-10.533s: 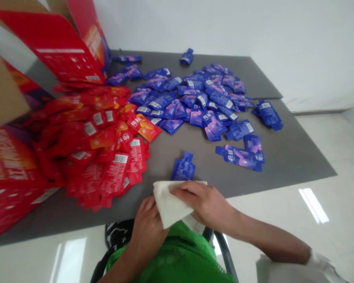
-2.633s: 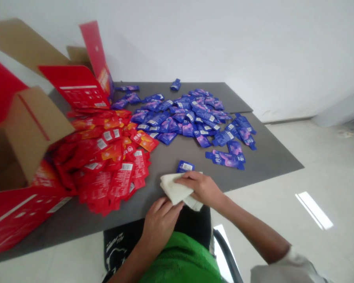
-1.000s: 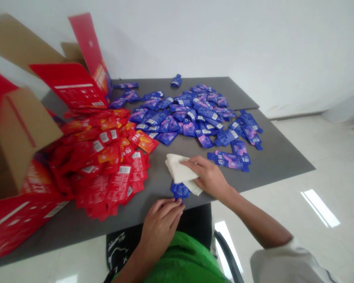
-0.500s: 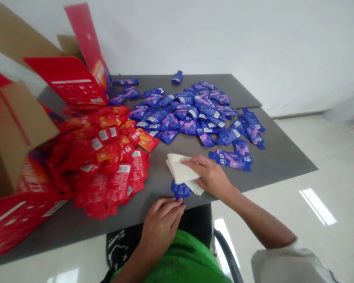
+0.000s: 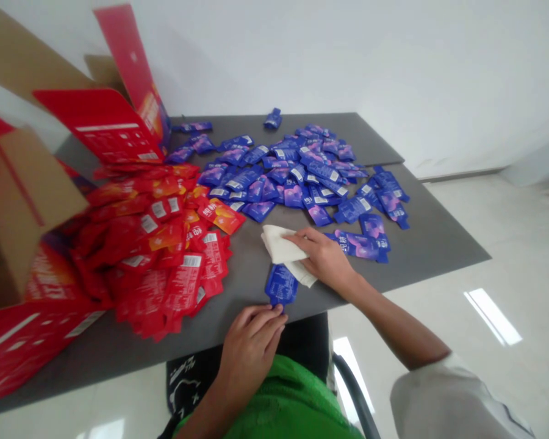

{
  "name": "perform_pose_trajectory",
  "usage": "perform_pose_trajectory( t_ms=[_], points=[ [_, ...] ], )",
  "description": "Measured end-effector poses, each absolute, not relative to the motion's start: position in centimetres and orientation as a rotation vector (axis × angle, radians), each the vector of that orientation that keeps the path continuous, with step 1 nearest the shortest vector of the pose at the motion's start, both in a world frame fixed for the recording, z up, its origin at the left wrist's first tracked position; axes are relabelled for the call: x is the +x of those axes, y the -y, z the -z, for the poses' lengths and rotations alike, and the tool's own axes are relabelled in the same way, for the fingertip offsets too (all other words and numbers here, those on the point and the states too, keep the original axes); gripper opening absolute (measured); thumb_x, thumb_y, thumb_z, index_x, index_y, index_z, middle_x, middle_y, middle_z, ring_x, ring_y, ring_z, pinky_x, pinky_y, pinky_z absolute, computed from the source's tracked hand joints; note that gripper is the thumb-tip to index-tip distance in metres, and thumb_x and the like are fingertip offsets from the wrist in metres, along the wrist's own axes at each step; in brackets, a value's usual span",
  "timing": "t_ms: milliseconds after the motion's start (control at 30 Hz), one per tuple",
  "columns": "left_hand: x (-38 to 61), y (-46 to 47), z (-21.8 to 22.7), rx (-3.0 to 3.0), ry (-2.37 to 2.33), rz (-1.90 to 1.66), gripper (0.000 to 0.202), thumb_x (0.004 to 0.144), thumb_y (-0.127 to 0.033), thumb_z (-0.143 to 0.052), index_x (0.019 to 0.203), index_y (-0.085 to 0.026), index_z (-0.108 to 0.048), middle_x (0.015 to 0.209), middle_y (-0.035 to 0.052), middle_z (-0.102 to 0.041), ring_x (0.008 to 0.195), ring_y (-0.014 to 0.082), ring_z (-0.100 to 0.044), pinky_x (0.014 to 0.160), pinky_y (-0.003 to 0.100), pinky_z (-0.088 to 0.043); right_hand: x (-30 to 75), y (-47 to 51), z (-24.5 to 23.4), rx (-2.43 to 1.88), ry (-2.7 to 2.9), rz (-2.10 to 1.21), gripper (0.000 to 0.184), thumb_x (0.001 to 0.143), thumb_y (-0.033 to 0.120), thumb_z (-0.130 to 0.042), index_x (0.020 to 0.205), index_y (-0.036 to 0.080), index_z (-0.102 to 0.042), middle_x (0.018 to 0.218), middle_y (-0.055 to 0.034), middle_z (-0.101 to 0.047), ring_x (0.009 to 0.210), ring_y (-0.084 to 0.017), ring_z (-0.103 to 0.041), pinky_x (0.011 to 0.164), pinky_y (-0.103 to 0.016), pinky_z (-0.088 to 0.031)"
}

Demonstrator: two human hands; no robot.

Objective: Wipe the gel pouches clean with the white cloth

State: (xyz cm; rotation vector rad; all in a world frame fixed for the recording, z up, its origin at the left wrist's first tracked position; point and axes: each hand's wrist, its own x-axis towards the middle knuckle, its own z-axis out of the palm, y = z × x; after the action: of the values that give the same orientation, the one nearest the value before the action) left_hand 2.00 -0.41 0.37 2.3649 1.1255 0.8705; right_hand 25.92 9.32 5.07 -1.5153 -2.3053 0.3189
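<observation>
the blue pouch (image 5: 281, 284) you are working on lies flat on the grey surface (image 5: 242, 268), just inside the near edge, its narrow end pointing toward that edge. your left hand (image 5: 251, 338) reaches in over the near edge with its fingertips on that narrow end; its thumb is hidden, so i cannot tell whether this grip is closed on the pouch or only pressing it down. your right hand (image 5: 324, 253) has its grip pinched on a folded pale cloth (image 5: 281, 245), which overlaps the pouch's far end in this view; how hard it presses cannot be seen.

the step in hand looks like a wipe of the pouch. to do it well, pin the narrow end firmly so the thin pack neither slides nor wrinkles, and stroke away from those fingertips, toward the far edge of the surface, with light, even pressure. lay the cloth flat under your fingers so it spans the pouch's full width instead of rubbing with a single fold. end each stroke short of the heap of blue pouches (image 5: 293, 177), which lies toward the far edge. watch your knuckles too: the overlapping pouches (image 5: 362, 245) just beyond your right hand, toward the right corner, could be nudged easily, while the pile of red pouches (image 5: 160, 250), nearer the left end of the surface, lies apart from your cloth
</observation>
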Motion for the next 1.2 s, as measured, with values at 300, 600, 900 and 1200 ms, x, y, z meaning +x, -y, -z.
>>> perform_pose_trajectory(
  t_ms=[300, 600, 900, 1200],
  points=[
    [1.9, 0.6, -0.1, 2.419, -1.167, -0.818, 0.021, 0.099, -0.019, -0.061, 0.107, -0.024, -0.079, 0.103, 0.0043, -0.079, 0.096, 0.0254, -0.068, 0.088, 0.043, -0.059, 23.4, -4.4, -3.1, -1.276, 2.420, -0.548, 0.044, 0.093, 0.014, -0.064, 0.137, 0.024, -0.064, 0.125, -0.0067, -0.070, 0.109, -0.020, -0.069, 0.091, -0.029, -0.056],
    [2.2, 0.1, -1.3, 2.414, -1.110, -0.761, 0.024, 0.105, -0.029, -0.055, 0.121, -0.023, -0.071, 0.112, 0.0046, -0.076, 0.101, 0.0233, -0.065, 0.091, 0.041, -0.057, 27.6, -9.1, -5.0, -1.464, 2.073, -0.292, 0.051, 0.093, 0.009, -0.056, 0.141, 0.024, -0.062, 0.124, -0.0102, -0.066, 0.111, -0.024, -0.067, 0.093, -0.034, -0.056],
    [7.0, -3.7, -1.3, 2.657, -1.544, -0.606, 0.065, 0.099, -0.053, -0.058, 0.146, -0.007, -0.052, 0.132, 0.0216, -0.061, 0.115, 0.0356, -0.060, 0.092, 0.050, -0.055, 29.0, 0.5, -1.4, -1.420, 1.558, -0.276, 0.036, 0.095, 0.022, -0.051, 0.126, 0.027, -0.068, 0.106, -0.0080, -0.067, 0.095, -0.026, -0.069, 0.080, -0.038, -0.058],
    [10.0, -6.4, -6.5, 2.569, -1.709, 0.106, 0.025, 0.097, -0.015, -0.055, 0.115, -0.007, -0.071, 0.102, 0.0171, -0.070, 0.088, 0.0303, -0.074, 0.067, 0.037, -0.059, 30.2, 0.7, -0.1, -1.255, 1.450, -0.486, 0.024, 0.099, 0.030, -0.052, 0.112, 0.028, -0.073, 0.099, -0.0074, -0.068, 0.087, -0.024, -0.067, 0.075, -0.035, -0.057]
  ],
)
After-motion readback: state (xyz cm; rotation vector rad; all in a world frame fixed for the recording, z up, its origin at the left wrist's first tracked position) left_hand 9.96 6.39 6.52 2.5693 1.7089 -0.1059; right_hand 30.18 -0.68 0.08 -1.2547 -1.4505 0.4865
